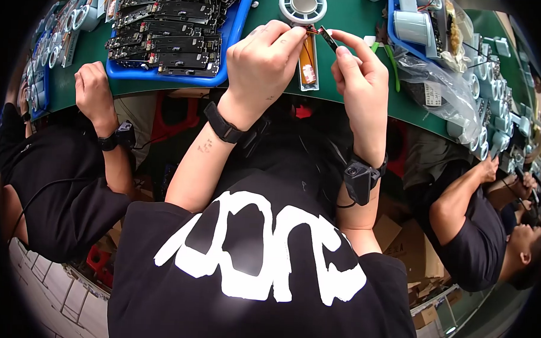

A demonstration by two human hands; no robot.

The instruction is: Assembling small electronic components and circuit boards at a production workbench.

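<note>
My left hand (265, 58) is closed in a pinch at the thin wires (311, 30) beside a white round fan-like housing (303, 4); its fingertips hide what exactly they grip. Between thumb and fingers, my right hand (363, 74) holds a small dark circuit board (328, 39), tilted, with one end close to the wires. Below the round housing, a light handle part with an orange-wrapped battery (308, 66) in it lies on the green table (267, 79), between my two hands.
Left of my hands, a blue tray (166, 79) holds several black circuit boards (179, 43). Green-handled pliers (394, 69) and a clear plastic bag (443, 94) lie to the right, by another blue bin (400, 39). Co-workers sit on both sides; one hand (94, 94) rests on the table edge.
</note>
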